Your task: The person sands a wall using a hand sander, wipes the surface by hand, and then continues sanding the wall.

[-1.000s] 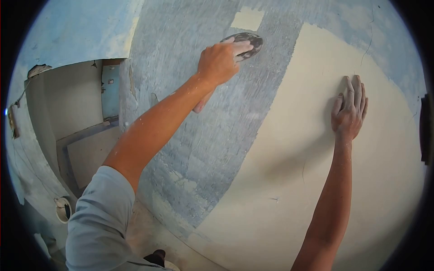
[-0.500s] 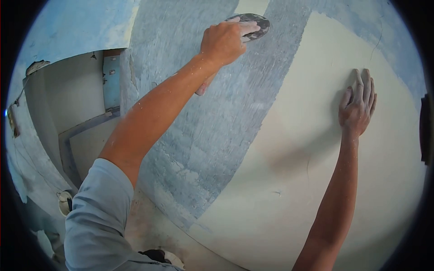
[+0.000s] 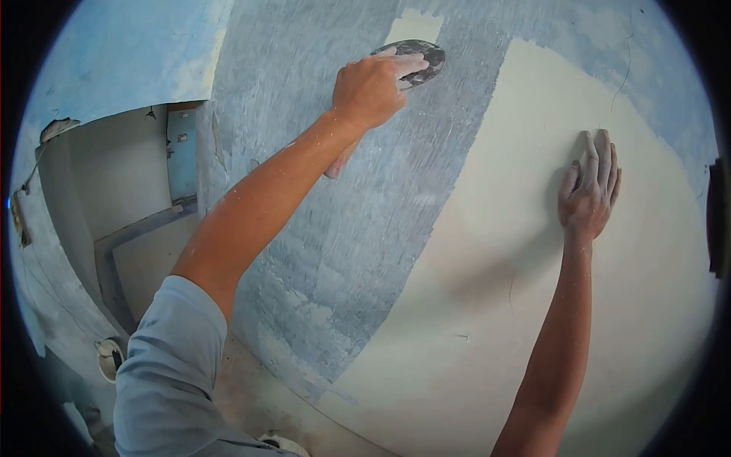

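Observation:
My left hand (image 3: 371, 90) grips a hand tool, a scraper by its look, with a dark, smeared oval blade (image 3: 422, 64) lying against the wall. Its reddish handle end (image 3: 333, 170) shows below my wrist. My fingers stretch over the back of the blade, just under a short pale strip (image 3: 415, 27) on the streaky grey wall surface (image 3: 365, 206). At the right, my right hand (image 3: 592, 186) rests flat on the cream-coloured wall coating (image 3: 502, 190), dusty fingers extended, holding nothing.
To the left, an opening with a ragged edge shows a blue door (image 3: 181, 156) beyond. Blue paint (image 3: 137, 53) covers the wall above it. A pale round object (image 3: 109, 359) is at lower left. A small projection (image 3: 463, 337) sticks out of the cream coating.
The wall and both arms sit lower in the view. Against the wall, the scraper has shifted slightly upward. My right hand stays flat on the wall.

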Available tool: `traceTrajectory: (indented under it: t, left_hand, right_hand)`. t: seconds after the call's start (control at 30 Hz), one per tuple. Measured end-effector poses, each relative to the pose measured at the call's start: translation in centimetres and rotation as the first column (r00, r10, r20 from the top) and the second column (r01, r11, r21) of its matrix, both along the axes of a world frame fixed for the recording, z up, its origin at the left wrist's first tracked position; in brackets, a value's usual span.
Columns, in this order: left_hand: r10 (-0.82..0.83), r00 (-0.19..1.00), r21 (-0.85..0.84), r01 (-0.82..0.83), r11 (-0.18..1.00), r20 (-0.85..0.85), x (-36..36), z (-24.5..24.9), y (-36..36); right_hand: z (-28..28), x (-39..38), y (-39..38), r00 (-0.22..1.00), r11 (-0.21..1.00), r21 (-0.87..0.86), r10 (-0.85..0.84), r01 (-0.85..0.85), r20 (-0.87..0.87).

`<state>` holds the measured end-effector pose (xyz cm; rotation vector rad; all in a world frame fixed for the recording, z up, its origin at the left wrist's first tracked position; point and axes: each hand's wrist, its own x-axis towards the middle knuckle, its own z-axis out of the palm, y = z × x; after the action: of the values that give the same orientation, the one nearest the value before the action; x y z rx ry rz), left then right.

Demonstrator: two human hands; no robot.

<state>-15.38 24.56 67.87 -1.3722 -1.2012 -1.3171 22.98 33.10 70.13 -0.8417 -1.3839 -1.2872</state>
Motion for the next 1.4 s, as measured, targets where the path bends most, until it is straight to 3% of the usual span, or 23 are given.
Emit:
traceTrajectory:
  t: [0.57, 0.77, 0.83, 0.93, 1.1, 1.2, 1.4]
  left_hand:
    - [-0.028, 1.0, 0.091, 0.029, 0.995, -0.012, 0.2, 3.4, 0.6]
    - [-0.002, 0.99, -0.105, 0.017, 0.994, 0.142, 1.7, 7.6, -0.4]
    - [-0.012, 0.995, 0.061, 0.006, 0.998, 0.098, 0.8, 6.4, 0.9]
    - [-0.084, 0.996, 0.085, 0.082, 0.993, 0.02, 0.5, 2.3, 0.6]
    - [-0.143, 0.989, 0.016, 0.142, 0.99, 0.033, 0.4, -3.9, 0.6]
    - [-0.122, 0.992, 0.01, 0.122, 0.993, 0.028, 0.0, -4.6, 0.8]
    - [-0.055, 0.998, 0.076, 0.056, 0.996, -0.014, 0.4, -1.2, 1.4]
  right_hand:
    - [0.2, -0.3, -0.4, 1.0, 1.0, -0.009, -0.003, 0.003, -0.008]
    - [0.2, -0.2, -0.8, 1.0, 0.999, -0.039, -0.013, 0.012, -0.021]
    - [0.2, -0.2, -0.8, 1.0, 1.0, -0.027, 0.006, -0.006, -0.004]
    - [0.2, 0.0, -0.6, 0.999, 0.999, -0.014, 0.038, -0.038, 0.005]
    - [0.2, 0.0, -0.8, 0.998, 0.998, -0.014, 0.063, -0.063, 0.014]
    - [0.2, 0.0, -0.8, 0.998, 0.998, -0.009, 0.06, -0.06, 0.021]
    - [0.2, 0.0, -0.5, 0.999, 0.999, 0.005, 0.047, -0.047, 0.019]
